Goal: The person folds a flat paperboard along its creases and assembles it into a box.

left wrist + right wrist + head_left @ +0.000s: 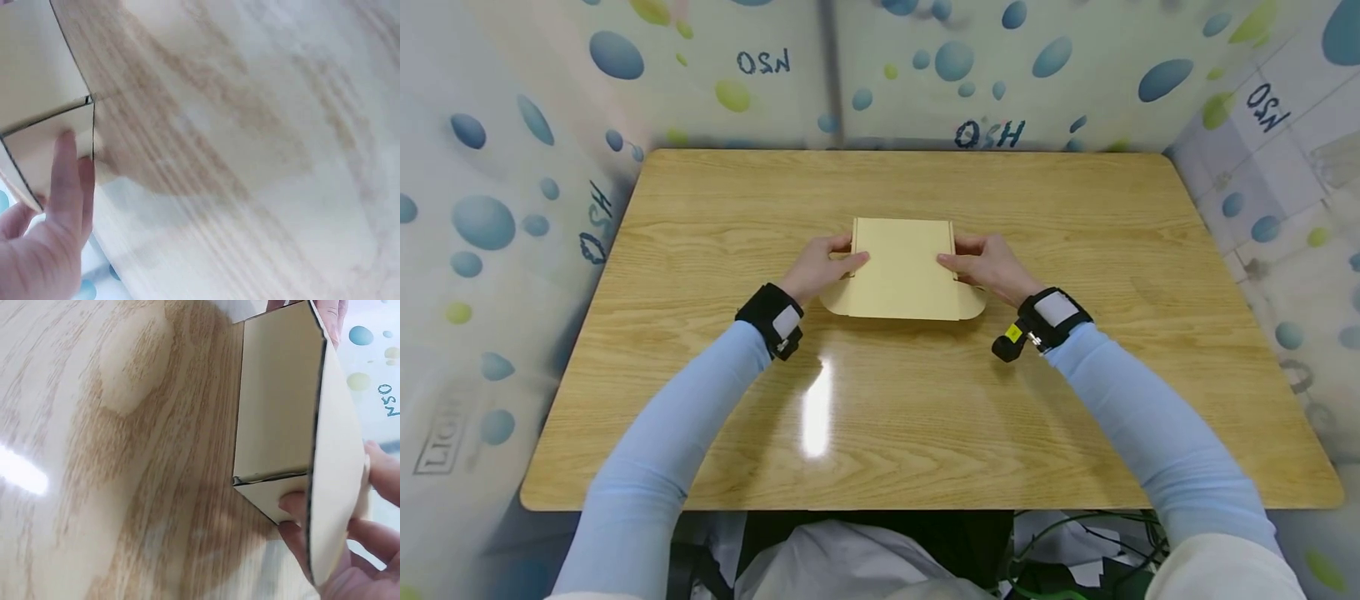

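Note:
A pale yellow cardboard box (902, 267) sits near the middle of the wooden table, with a wider, round-cornered flap along the side nearest me. My left hand (823, 265) holds its left side, thumb on top and fingers along the side wall. Opposite it, my right hand (988, 265) grips the right side the same way. The left wrist view shows fingers of the left hand (53, 231) flat against a side panel (44, 144). In the right wrist view the lid (334, 444) stands out past the box's front wall (278, 394); the right hand's fingers reach beneath it.
The wooden table (700, 433) has rounded corners and a bright light reflection left of centre. Curtains with blue and green spots (955, 62) hang along its back and sides. Cables (1090, 521) lie below the front edge at the right.

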Demonstrator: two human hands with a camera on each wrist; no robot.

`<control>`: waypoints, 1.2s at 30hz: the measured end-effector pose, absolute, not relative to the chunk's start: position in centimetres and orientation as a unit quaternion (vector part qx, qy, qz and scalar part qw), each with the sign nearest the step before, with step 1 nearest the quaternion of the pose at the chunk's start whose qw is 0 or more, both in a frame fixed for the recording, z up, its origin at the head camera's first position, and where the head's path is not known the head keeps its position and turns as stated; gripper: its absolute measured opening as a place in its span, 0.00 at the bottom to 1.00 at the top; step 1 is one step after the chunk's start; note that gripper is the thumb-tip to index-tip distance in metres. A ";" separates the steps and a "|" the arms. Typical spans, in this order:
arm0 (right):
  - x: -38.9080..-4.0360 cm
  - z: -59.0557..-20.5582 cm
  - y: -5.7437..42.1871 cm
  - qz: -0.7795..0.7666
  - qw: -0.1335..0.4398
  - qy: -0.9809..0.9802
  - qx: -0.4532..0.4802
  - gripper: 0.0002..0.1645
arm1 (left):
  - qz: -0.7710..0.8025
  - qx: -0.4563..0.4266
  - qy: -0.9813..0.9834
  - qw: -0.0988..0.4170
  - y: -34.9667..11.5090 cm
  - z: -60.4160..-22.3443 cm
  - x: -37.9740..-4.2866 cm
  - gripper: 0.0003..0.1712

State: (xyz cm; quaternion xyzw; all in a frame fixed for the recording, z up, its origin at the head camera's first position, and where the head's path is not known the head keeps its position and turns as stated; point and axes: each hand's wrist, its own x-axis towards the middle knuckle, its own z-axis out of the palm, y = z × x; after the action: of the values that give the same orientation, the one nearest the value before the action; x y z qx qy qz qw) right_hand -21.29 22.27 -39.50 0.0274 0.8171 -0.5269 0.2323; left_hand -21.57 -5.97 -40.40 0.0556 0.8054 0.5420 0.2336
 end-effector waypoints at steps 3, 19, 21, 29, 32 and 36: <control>-21.2 -39.5 22.3 -0.517 0.220 0.827 0.028 0.34 | 0.534 0.064 0.818 0.204 -5.8 -40.4 -21.4 0.33; -21.0 -40.0 22.8 -0.521 0.215 0.824 -0.048 0.46 | 0.467 0.106 0.860 0.176 -5.7 -40.3 -20.9 0.48; -21.0 -40.0 22.8 -0.516 0.219 0.826 -0.050 0.50 | 0.451 0.121 0.867 0.173 -5.8 -40.3 -20.9 0.50; -20.7 -40.2 22.9 -0.511 0.216 0.828 -0.084 0.59 | 0.399 0.146 0.890 0.166 -5.9 -40.4 -20.8 0.63; -20.6 -40.2 22.8 -0.504 0.211 0.833 -0.091 0.61 | 0.388 0.148 0.895 0.166 -5.9 -40.4 -20.8 0.66; -20.4 -40.3 22.7 -0.493 0.202 0.841 -0.099 0.60 | 0.384 0.148 0.896 0.167 -6.0 -40.6 -20.7 0.67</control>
State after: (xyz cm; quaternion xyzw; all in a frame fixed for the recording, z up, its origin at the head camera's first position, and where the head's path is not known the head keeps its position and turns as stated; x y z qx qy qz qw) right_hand -20.44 22.74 -40.26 -0.0991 0.8405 -0.4927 0.2023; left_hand -20.70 -5.97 -40.61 0.1478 0.8960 0.3838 0.1673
